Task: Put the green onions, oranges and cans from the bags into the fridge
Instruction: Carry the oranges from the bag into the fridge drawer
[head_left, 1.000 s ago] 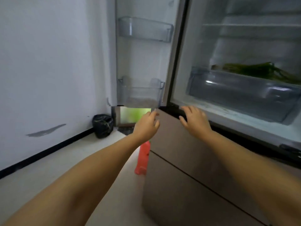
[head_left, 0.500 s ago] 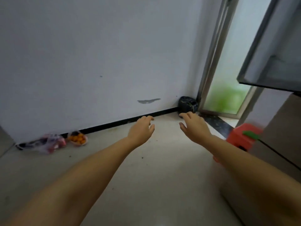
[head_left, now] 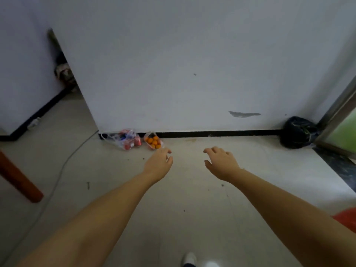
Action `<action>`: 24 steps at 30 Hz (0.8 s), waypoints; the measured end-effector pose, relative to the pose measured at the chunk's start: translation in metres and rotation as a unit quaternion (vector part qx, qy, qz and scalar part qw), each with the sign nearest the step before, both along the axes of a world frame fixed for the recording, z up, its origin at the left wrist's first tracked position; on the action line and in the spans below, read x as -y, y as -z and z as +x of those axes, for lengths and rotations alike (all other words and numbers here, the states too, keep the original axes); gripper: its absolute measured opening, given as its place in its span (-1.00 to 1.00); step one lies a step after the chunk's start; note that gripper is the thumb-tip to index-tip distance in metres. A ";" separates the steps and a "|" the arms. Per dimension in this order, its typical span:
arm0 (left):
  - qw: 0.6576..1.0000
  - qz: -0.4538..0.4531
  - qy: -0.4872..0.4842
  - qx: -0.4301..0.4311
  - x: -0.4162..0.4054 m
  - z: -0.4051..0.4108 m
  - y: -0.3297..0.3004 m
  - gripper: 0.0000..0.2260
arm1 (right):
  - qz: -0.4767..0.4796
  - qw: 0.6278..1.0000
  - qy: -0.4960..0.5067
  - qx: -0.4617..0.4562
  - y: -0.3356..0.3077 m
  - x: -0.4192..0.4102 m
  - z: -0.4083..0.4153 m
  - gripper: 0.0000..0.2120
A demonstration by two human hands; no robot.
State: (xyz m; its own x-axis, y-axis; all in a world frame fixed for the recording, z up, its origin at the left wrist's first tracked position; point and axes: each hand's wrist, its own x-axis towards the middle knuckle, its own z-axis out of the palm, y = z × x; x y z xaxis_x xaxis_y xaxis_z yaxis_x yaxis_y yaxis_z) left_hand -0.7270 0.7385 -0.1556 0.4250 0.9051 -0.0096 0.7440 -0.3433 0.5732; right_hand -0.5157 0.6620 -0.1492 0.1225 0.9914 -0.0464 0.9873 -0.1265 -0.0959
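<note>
Far left I see a reddish-brown wooden leg (head_left: pixel 18 177) angled on the floor (head_left: pixel 192 189), and a thin grey cable (head_left: pixel 63 166) running across the tiles toward the wall corner. Behind the corner, a dark blurred object (head_left: pixel 62 71) sits in the gap; can't tell what it is.

Bag of cans (head_left: pixel 126 139): clear plastic, lying on the floor against the black baseboard (head_left: pixel 221 133), red and blue cans inside, count unclear. Just beside it on the right, bag of oranges (head_left: pixel 153 142), also clear plastic, small oranges piled inside, touching or nearly touching the can bag. Both bags are at the foot of the white wall (head_left: pixel 192 64).

My left hand (head_left: pixel 159 162) is held out over the floor, palm down, fingers loosely curled and relaxed, gripping nothing. Its fingertips appear just below the orange bag, no contact that I can confirm. Right hand (head_left: pixel 221 163) is out level with it, fingers spread and slack, holding nothing, well apart from both bags.

Wall has a grey scuff mark (head_left: pixel 244 114). Further right, a black rubbish bag (head_left: pixel 297 132) sits in the corner next to a metal door frame (head_left: pixel 339 108). Bottom right edge, a red-orange thing (head_left: pixel 346 218), mostly cut off. A white shoe (head_left: pixel 189 259) at the bottom centre.
</note>
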 end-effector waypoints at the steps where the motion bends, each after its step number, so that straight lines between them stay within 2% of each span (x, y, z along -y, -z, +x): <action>1: 1.000 -0.004 -0.007 0.000 -0.015 -0.002 0.004 -0.72 | -0.008 1.000 -0.006 0.000 0.006 -0.018 -0.001 -0.58; 6: 0.999 -0.019 -0.041 -0.005 -0.103 -0.008 0.019 -0.74 | -0.028 0.999 -0.031 -0.002 0.027 -0.122 0.004 -0.58; 13: 0.991 -0.056 -0.117 0.020 -0.224 -0.018 0.024 -0.78 | -0.070 0.995 -0.074 -0.004 0.025 -0.274 0.003 -0.58; 15: 0.991 -0.064 -0.118 0.010 -0.241 -0.025 0.024 -0.77 | -0.083 0.993 -0.084 -0.007 0.024 -0.297 -0.005 -0.58; 17: 0.989 -0.067 -0.128 0.001 -0.299 -0.037 0.035 -0.77 | -0.085 0.991 -0.100 -0.010 0.033 -0.361 -0.018 -0.59; 20: 0.989 -0.066 -0.132 0.000 -0.343 -0.047 0.039 -0.77 | -0.090 0.989 -0.115 -0.010 0.035 -0.402 -0.031 -0.59; 24: 0.993 -0.048 -0.109 -0.019 -0.446 -0.057 0.052 -0.77 | -0.085 0.992 -0.084 -0.037 0.047 -0.493 -0.046 -0.59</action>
State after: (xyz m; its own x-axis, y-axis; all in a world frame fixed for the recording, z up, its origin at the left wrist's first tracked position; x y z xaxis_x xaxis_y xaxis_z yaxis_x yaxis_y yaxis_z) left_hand -0.7844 1.1844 -0.2079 0.2176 0.9695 -0.1132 0.8162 -0.1171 0.5657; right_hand -0.5616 1.1546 -0.1964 -0.0542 0.9748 -0.2165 0.9867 0.0190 -0.1612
